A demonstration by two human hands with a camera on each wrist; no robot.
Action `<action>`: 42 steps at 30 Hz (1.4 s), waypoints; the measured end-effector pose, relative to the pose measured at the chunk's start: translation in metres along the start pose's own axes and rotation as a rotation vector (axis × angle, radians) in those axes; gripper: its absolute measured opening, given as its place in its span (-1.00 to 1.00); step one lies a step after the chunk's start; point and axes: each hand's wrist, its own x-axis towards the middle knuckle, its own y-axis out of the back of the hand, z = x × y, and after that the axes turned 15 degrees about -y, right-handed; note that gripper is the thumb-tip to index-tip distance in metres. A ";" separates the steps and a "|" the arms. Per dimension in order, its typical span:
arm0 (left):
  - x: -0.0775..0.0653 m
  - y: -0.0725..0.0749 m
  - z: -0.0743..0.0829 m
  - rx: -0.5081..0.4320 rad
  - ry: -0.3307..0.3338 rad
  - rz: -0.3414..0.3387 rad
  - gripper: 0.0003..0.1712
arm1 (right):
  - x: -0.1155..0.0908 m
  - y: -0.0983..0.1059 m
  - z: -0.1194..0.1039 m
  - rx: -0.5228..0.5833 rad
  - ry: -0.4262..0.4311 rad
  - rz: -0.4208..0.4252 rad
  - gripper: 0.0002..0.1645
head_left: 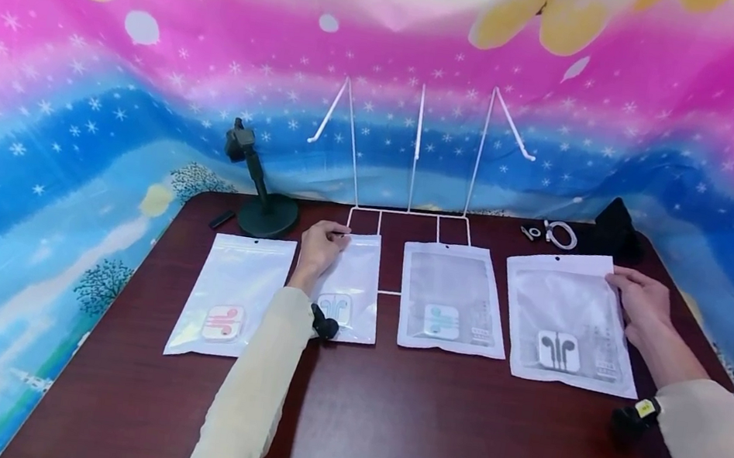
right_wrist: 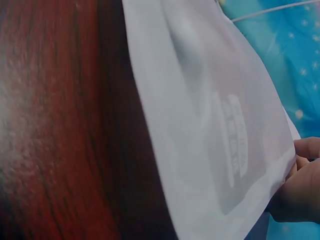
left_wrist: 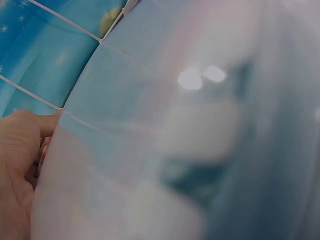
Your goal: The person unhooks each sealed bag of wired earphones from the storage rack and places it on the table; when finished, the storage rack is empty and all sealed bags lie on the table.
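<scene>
Four flat white zip bags with clear fronts lie side by side, each showing a small case of earphones. My left hand (head_left: 320, 250) pinches the upper left edge of the second bag (head_left: 362, 263), which holds earphones in a pale blue-grey case (head_left: 335, 307). At far right, my right hand (head_left: 644, 303) pinches the right edge of the largest bag (head_left: 557, 299), with dark grey earphones (head_left: 558, 352) inside. Between them is a bag (head_left: 448, 276) with mint earphones (head_left: 441, 322). Leftmost lies a bag (head_left: 242, 266) with pink earphones (head_left: 223, 323). Both wrist views show bag edges between thumb and fingers.
Behind the bags stands a white wire rack (head_left: 412, 181) with three hooked arms, its base partly under the middle bags. A black stand (head_left: 268, 215) is at back left. A coiled white cable (head_left: 561, 236) and a black pouch (head_left: 615, 229) lie at back right.
</scene>
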 end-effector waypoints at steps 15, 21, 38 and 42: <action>-0.001 0.001 0.002 0.013 -0.010 -0.015 -0.78 | 0.012 0.007 0.002 -0.225 0.043 -0.068 -0.29; -0.001 0.004 0.005 0.038 -0.047 -0.031 -0.78 | 0.012 0.015 0.002 -0.216 0.068 -0.069 -0.31; -0.001 0.003 0.017 0.135 -0.102 -0.071 -0.75 | 0.004 0.027 0.007 -0.178 0.149 -0.128 -0.33; -0.001 0.006 0.020 0.135 -0.131 -0.065 -0.74 | 0.003 0.032 0.004 -0.130 0.148 -0.143 -0.42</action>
